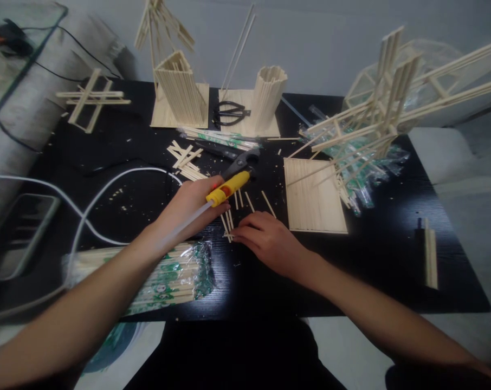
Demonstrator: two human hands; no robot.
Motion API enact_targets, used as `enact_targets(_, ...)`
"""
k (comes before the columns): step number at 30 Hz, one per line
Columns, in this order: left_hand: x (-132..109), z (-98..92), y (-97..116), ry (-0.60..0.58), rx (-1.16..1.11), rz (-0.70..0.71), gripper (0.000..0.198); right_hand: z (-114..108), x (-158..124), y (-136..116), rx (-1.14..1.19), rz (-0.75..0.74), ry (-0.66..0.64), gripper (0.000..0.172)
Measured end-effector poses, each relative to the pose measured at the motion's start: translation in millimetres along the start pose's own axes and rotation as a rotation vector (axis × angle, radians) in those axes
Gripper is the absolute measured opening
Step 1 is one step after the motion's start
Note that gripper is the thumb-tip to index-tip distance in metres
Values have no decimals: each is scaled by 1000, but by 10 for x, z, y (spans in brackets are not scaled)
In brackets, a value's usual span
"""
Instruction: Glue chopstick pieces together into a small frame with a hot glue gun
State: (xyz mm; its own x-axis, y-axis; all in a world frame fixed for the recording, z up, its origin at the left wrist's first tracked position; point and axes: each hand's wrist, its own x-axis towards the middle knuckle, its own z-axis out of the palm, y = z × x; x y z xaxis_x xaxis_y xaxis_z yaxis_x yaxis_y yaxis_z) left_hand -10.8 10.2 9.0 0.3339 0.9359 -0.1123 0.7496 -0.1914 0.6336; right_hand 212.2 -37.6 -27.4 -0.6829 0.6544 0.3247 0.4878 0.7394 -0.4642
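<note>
My left hand point(191, 201) is closed around a yellow hot glue gun point(231, 188), with a translucent glue stick running out of its back over my forearm. The gun's tip points away from me, just above the table. My right hand point(272, 241) rests at the table's middle, its fingertips pinching the near end of some short wooden sticks point(228, 223). Several more short sticks point(250, 201) lie just beyond its fingers. Black-handled pliers point(243, 160) lie behind the glue gun, partly hidden by it. A pile of cut sticks point(184, 158) sits to their left.
Two stick towers point(181, 92) on flat bases stand at the back, black scissors point(231, 112) between them. A flat stick panel point(316, 203) and a tall stick frame point(386, 116) are at right. Bagged chopsticks point(168, 279) and a white cable point(83, 216) lie at left.
</note>
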Motion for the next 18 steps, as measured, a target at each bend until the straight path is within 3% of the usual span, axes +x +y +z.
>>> enact_targets(7, 21, 0, 9, 3, -114, -29, 15, 11, -14, 26, -11, -5, -12, 19)
enact_targets(12, 80, 31, -26, 15, -396, -130, 28, -27, -2, 17, 129, 17, 84, 16)
enact_targets(15, 97, -2, -14, 7, -518, -147, 28, -90, 19, 6, 373, 192, 225, 8)
enact_targets(18, 89, -62, 34, -12, -615, -142, 24, -148, 46, 14, 657, 510, 316, 9)
